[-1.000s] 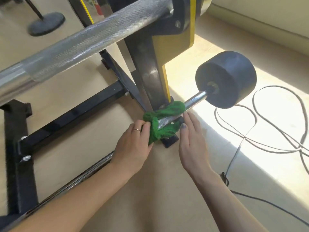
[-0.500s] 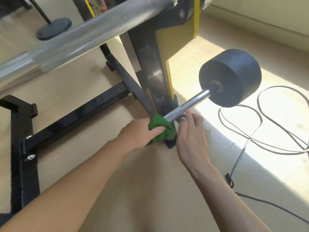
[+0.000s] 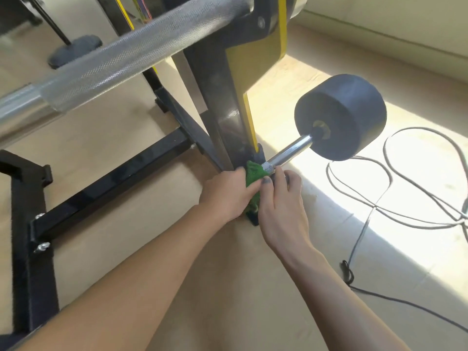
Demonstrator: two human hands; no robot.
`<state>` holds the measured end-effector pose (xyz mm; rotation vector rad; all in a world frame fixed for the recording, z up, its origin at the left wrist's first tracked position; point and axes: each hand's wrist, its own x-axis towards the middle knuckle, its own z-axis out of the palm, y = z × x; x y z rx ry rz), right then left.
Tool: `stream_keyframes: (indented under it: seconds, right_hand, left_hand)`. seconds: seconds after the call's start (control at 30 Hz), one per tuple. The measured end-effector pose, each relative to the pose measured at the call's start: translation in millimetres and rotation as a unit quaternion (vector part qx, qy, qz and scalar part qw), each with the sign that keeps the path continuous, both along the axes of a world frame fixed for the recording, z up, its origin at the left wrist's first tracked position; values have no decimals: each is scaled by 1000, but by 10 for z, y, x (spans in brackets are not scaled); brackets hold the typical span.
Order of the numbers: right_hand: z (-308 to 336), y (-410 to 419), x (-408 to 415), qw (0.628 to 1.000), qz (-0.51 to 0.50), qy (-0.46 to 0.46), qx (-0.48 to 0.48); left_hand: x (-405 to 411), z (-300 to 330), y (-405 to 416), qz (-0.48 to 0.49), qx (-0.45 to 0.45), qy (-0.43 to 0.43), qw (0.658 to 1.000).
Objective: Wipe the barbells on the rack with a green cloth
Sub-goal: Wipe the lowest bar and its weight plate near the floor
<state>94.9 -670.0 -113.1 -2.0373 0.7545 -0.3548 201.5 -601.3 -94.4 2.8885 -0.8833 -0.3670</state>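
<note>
my left hand (image 3: 228, 192) grips the green cloth (image 3: 254, 174), bunched around the low barbell (image 3: 291, 153) right at the foot of the rack (image 3: 228, 110). my right hand (image 3: 281, 198) sits against it at 3 o'clock, fingers curled round the bar and thumb pressing on the cloth, so both hands are together. the bar runs out toward 2 o'clock to a black weight (image 3: 340, 116). a second, knurled barbell (image 3: 131, 59) crosses at 11 o'clock. a black cable (image 3: 395, 193) loops on the floor (image 3: 114, 148) at 3 o'clock.
</note>
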Motion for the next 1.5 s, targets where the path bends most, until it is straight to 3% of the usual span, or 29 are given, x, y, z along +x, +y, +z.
stream_keyframes:
  seconds: [0.1, 0.23, 0.37, 0.53, 0.7, 0.83, 0.97, 1.1, 1.2, 1.3, 1.5]
  right_hand:
    - [19, -23, -59, 1000, 14, 0, 18]
    - [51, 0, -95, 999, 37, -2, 9]
    - [100, 59, -65, 1000, 26, 4, -2]
    - [35, 112, 56, 996, 16, 63, -54]
    - [97, 85, -59, 994, 52, 46, -82]
    - [85, 100, -56, 998, 20, 49, -30]
    - [134, 124, -37, 998, 26, 52, -38]
    - [153, 144, 8, 996, 16, 90, -26]
    - [116, 125, -31, 993, 32, 91, -71]
    - [37, 107, -149, 967, 42, 146, -204]
    - [138, 388, -257, 922, 178, 121, -322]
  left_hand:
    - [-2, 21, 391, 25, -35, 74, 996]
    - [-88, 72, 908, 50, 36, 90, 994]
    - [-43, 172, 574, -20, 95, 0, 995]
    - [-149, 20, 46, -40, 57, -115, 991]
    - [-59, 39, 840, -8, 48, 15, 999]
    - [-115, 116, 1349, 29, 91, 79, 992]
    - [-2, 122, 868, -10, 74, 74, 994]
    - [-75, 18, 393, -16, 12, -18, 1000]
    - [-71, -50, 520, -18, -17, -12, 1000]
    - [-54, -44, 879, -4, -8, 37, 999]
    - [-215, 20, 1913, 68, 47, 78, 994]
